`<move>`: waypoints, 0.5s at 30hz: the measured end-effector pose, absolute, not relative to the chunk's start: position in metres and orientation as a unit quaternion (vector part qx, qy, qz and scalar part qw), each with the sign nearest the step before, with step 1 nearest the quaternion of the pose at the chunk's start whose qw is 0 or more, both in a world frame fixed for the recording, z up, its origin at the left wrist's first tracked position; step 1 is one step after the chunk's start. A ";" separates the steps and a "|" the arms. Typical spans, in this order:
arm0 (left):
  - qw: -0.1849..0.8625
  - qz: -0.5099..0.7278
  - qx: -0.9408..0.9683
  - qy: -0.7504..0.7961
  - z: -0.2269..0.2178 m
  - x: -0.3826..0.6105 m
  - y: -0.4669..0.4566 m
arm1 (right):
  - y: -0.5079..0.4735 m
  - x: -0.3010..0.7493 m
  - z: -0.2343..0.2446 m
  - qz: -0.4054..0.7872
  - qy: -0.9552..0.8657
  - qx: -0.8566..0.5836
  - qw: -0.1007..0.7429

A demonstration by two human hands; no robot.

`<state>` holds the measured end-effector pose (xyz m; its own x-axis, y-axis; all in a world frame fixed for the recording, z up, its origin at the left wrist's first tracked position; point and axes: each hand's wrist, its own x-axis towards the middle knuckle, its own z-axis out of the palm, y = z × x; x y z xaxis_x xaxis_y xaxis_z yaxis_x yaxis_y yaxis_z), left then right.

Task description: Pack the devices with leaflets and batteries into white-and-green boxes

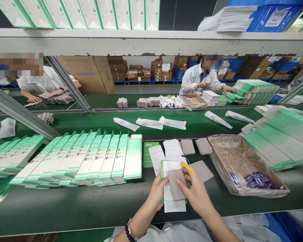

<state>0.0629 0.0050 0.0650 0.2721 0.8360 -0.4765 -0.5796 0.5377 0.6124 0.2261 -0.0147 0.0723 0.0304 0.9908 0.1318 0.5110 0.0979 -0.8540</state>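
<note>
Head view: the flat taupe sachet point(175, 185) lies on a white leaflet point(174, 205), held at its edges by your left hand point(155, 195) and right hand point(195, 196), fingers closed, a yellow finger cot point(187, 167) just above it. Keep both sheets square and grip by the edges only. Beyond lie loose sachets point(203, 145) and a plastic-lined cardboard box point(223, 148).

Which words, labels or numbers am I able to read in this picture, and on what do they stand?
"infinant" (spelling unsure): the green card.
White printed leaflets: text too small to read.
Label on the blue crate: too blurred.
White-and-green cartons: printing too small to read.
</note>
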 end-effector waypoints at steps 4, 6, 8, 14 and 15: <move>0.790 0.447 0.172 0.382 0.066 0.062 0.006 | 0.002 0.217 0.068 0.059 -0.767 -0.543 0.337; 0.792 0.440 0.190 0.378 0.066 0.060 0.007 | 0.014 0.223 0.074 0.013 -0.820 -0.493 0.292; 0.782 0.439 0.226 0.380 0.067 0.060 0.009 | 0.023 0.227 0.078 0.008 -0.848 -0.463 0.258; 0.723 0.469 0.387 0.329 0.074 0.057 0.028 | 0.036 0.216 0.071 -0.019 -0.843 -0.473 0.255; 0.724 0.464 0.394 0.324 0.075 0.055 0.031 | 0.037 0.215 0.070 -0.022 -0.846 -0.469 0.250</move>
<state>0.0549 0.0314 0.0746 0.3590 0.9275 -0.1040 -0.4164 0.2589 0.8716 0.2146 0.0371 0.0698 -0.4339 0.7834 0.4450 0.8059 0.5583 -0.1972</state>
